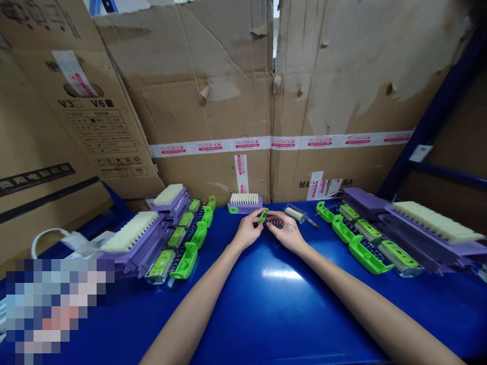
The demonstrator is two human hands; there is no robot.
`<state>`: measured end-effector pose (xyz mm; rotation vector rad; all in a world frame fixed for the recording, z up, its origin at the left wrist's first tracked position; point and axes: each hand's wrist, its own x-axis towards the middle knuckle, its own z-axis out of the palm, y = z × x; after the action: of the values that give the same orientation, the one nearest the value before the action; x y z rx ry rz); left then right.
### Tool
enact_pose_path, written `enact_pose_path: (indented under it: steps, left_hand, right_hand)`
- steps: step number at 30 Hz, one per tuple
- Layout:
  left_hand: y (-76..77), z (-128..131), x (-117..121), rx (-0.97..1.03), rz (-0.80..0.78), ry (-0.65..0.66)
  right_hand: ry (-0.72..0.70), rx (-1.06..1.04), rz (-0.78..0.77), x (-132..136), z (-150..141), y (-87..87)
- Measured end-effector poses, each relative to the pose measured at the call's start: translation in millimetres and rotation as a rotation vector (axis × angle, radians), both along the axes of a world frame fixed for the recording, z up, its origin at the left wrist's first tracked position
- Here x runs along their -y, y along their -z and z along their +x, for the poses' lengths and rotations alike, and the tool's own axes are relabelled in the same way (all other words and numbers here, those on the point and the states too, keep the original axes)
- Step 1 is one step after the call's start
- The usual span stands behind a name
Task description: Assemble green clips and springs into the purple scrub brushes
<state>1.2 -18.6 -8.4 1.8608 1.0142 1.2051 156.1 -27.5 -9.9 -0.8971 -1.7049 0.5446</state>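
Near the middle of the blue table, my left hand [248,232] has its fingers closed on a small green plastic part [262,217]. My right hand [287,237] is close beside it, thumb and fingers pinched on a thin metal coil spring [284,224]. The spring's loose coils lie over that hand, while its near end meets or almost touches the green part; I cannot tell if they are joined. Just behind my hands stands a purple piece with cream bristles [244,201]. Right of it lies a clear plastic case with a white cylinder inside [294,214].
Rows of purple bristle-topped pieces [139,233], clear-and-green cases [162,263], springs and green brackets [186,261] line the left. Similar green brackets [367,256] and purple pieces [429,238] line the right. Cardboard [205,111] walls the back. A white cable [45,233] curves at left.
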Motion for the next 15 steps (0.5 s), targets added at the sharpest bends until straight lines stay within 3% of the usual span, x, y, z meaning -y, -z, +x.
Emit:
enact_pose_path:
  steps: [6, 12, 15]
  left_hand:
    - [2.4, 0.8, -1.5, 0.005, 0.034, -0.037]
    - [4.5, 0.5, -2.4, -0.050, 0.067, -0.075]
    - [2.8, 0.5, -1.7, -0.120, 0.141, -0.179]
  right_hand:
    - [0.114, 0.013, 0.030, -0.5, -2.7, 2.1]
    - [0.050, -0.011, 0.052, -1.1, -1.9, 1.1]
    - [0.033, 0.000, 0.084, -0.9, -1.2, 0.6]
